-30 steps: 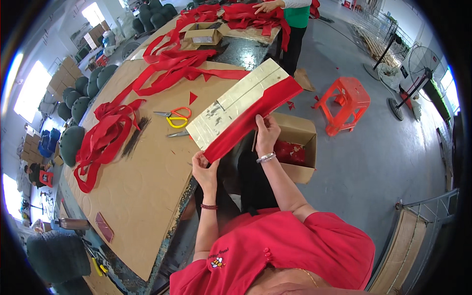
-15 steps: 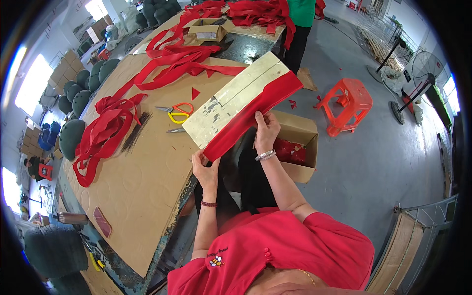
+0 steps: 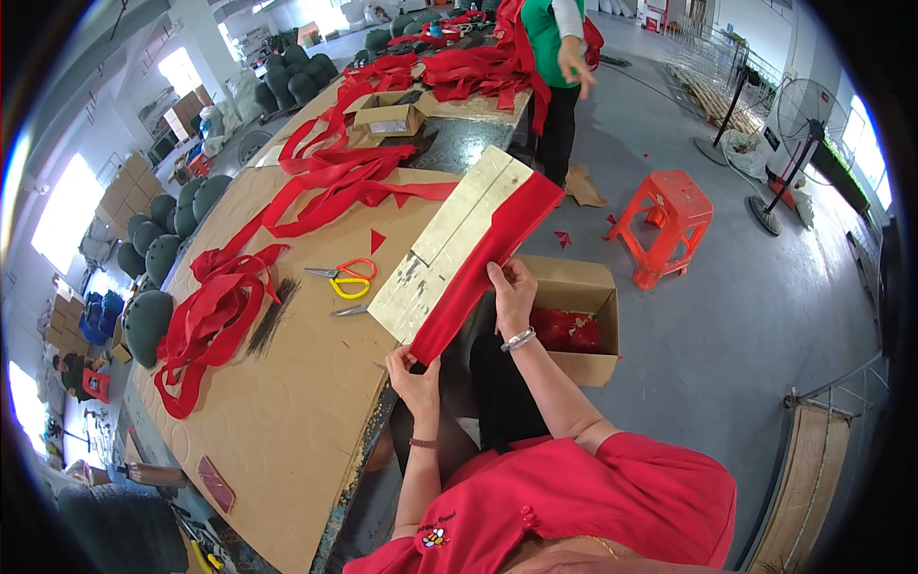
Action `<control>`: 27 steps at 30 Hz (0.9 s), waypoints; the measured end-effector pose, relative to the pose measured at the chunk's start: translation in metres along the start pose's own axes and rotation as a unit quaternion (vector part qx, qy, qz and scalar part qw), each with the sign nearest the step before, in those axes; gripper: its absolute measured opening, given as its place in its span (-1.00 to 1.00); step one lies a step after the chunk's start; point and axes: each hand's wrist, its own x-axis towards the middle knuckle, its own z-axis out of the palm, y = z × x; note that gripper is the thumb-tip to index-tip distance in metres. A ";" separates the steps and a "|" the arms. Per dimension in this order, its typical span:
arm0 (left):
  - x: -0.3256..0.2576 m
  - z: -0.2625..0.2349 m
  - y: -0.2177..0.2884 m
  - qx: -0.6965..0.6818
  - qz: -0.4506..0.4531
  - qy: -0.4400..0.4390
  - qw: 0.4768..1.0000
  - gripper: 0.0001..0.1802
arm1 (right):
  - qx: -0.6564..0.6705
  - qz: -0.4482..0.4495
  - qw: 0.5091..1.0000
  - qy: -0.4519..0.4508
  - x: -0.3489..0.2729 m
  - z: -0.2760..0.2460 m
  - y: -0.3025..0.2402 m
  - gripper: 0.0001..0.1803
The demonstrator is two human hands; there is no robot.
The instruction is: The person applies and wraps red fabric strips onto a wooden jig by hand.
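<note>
I hold a long pale wooden board wrapped along its right edge with red fabric, tilted over the table's edge. My left hand pinches the near end of the red fabric at the board's lower corner. My right hand, with a bracelet at the wrist, presses on the fabric partway up its right side. Yellow and orange scissors and a second metal blade lie on the cardboard just left of the board.
A cardboard-covered table carries heaps of red fabric strips and a small open box. On the floor stand a cardboard box holding red pieces, a red plastic stool and a fan. Another person stands at the far end.
The board with the red fabric has swung a little up and toward the table's far side. Both hands keep their hold; the person at the far end has come more into view.
</note>
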 end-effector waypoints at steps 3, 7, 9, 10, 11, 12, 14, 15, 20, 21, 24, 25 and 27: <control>-0.008 0.001 -0.001 0.018 0.000 0.004 1.000 -0.56 | -0.012 -0.008 1.000 -0.026 0.004 0.001 -0.002 -0.77; -0.024 0.006 -0.003 -0.010 -0.058 0.005 0.998 -0.54 | -0.081 -0.035 0.993 -0.073 0.006 0.006 -0.012 -0.75; -0.029 0.010 -0.005 -0.027 -0.076 0.012 0.997 -0.53 | -0.112 -0.055 0.988 -0.091 0.004 0.009 -0.017 -0.75; -0.030 0.010 -0.006 -0.025 -0.105 0.004 0.994 -0.53 | -0.137 -0.085 0.982 -0.099 0.003 0.011 -0.018 -0.75; -0.030 0.010 -0.007 -0.023 -0.098 0.015 0.995 -0.53 | -0.128 -0.089 0.983 -0.100 0.000 0.012 -0.019 -0.76; -0.028 0.010 -0.007 -0.030 -0.080 0.030 0.996 -0.53 | -0.136 -0.077 0.982 -0.105 -0.003 0.014 -0.018 -0.76; -0.024 0.007 -0.008 -0.038 -0.064 0.050 0.996 -0.53 | -0.059 -0.044 0.995 -0.066 -0.006 0.017 -0.015 -0.78; -0.021 0.004 -0.009 -0.031 -0.052 0.054 0.997 -0.54 | -0.060 -0.042 0.995 -0.070 -0.008 0.017 -0.013 -0.78; -0.013 -0.008 -0.009 -0.006 -0.040 0.057 0.998 -0.59 | -0.023 0.014 0.999 -0.037 -0.014 0.014 -0.004 -0.80; -0.012 -0.009 -0.008 -0.006 -0.036 0.057 0.998 -0.62 | -0.018 -0.001 0.999 -0.050 -0.014 0.014 -0.003 -0.80; -0.013 -0.011 -0.008 -0.010 -0.039 0.049 0.998 -0.64 | -0.010 -0.002 0.999 -0.045 -0.011 0.014 -0.001 -0.80; -0.014 -0.011 -0.007 -0.016 -0.031 0.061 0.998 -0.64 | -0.003 -0.004 0.999 -0.044 -0.010 0.015 -0.001 -0.81; -0.014 -0.011 -0.007 0.023 -0.014 0.056 0.998 -0.65 | 0.003 -0.002 0.999 -0.046 -0.011 0.015 -0.002 -0.82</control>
